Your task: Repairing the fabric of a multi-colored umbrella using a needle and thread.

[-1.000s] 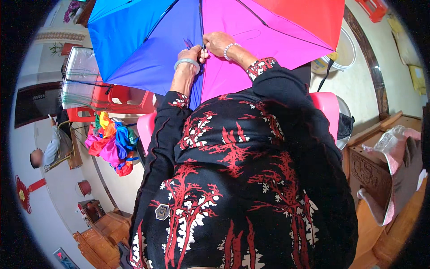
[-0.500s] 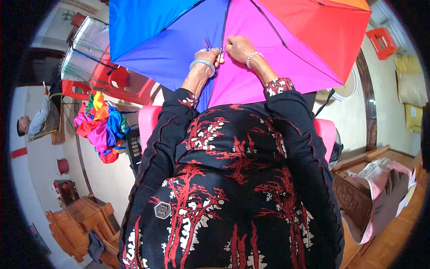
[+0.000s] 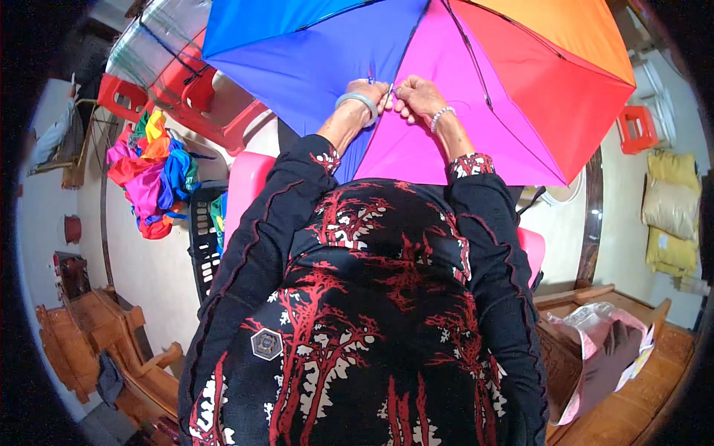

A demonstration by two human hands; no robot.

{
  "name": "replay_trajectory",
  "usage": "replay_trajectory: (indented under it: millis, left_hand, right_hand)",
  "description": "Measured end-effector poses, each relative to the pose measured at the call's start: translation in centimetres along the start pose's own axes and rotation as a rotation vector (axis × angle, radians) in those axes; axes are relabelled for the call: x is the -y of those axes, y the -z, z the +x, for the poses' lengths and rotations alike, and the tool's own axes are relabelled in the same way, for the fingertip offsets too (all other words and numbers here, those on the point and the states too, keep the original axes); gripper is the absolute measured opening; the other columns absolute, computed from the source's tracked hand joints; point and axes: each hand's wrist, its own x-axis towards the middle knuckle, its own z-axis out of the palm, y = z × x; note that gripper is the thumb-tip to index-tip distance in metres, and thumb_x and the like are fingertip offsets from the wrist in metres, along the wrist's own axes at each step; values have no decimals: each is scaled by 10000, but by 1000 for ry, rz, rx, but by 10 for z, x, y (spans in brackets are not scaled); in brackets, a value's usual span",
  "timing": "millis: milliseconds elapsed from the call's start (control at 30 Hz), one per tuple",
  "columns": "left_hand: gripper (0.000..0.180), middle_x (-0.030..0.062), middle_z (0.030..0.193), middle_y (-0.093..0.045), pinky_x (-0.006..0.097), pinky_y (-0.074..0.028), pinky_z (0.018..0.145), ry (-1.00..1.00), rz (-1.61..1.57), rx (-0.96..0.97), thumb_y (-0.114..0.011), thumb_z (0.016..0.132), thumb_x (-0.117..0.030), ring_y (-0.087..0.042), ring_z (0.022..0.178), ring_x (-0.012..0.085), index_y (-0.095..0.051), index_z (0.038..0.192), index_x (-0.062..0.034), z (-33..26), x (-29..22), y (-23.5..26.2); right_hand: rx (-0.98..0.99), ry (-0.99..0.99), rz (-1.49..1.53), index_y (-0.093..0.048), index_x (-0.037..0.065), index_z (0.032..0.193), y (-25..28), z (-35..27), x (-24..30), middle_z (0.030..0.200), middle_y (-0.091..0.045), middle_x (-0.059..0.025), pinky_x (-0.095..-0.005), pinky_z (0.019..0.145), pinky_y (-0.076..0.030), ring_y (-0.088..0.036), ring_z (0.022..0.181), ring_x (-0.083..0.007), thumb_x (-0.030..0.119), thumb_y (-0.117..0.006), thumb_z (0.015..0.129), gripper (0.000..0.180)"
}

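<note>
Both hands [image 3: 398,97] pinching open rainbow umbrella [image 3: 446,82], canopy facing away, upward

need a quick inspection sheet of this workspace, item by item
surface: pale floor; no worktable seen
job's things: open multicoloured umbrella
clutter: heap of bright fabric by a black crate
grippers: left hand and right hand pinch the canopy where the blue and magenta panels meet
cables: nothing seen
surroundings: red stools, wooden chairs, yellow sacks, bag on wooden furniture
</note>
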Motion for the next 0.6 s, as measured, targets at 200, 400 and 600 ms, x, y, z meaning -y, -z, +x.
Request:
replay_trajectory:
  millis: [200, 400, 600]
  left_hand:
    - [164, 97, 587, -580, 298, -441, 416, -114, 150, -209, -489, 774, -90, -601, 500, 192, -564, 673, 16, -13, -5, -13]
    - [218, 110, 624, -598, 302, -479, 502, -135, 176, -144, -450, 798, -136, -622, 550, 224, -576, 713, 20, 0, 3, -7]
    - [234, 113, 616, -602, 342, -478, 558, -468, 480, -165, -474, 777, -186, -610, 524, 220, -588, 718, 10, 41, 40, 11]
  right_hand:
    - [-237, 513, -784, -497, 27, 754, 38, 19, -9, 597, -553, -79, -274, 345, -418, -517, 442, -134, 82, -474, 818, 88]
    - [-162, 185, 95, -499, 36, 767, 57, -41, 80, 714, -575, -95, -267, 476, -466, -565, 604, -136, 89, -510, 798, 62]
    - [-41, 531, 450, -314, 146, 616, 95, -120, 133, 573, -228, 53, -205, 457, -244, -242, 501, -63, 168, -457, 848, 273]
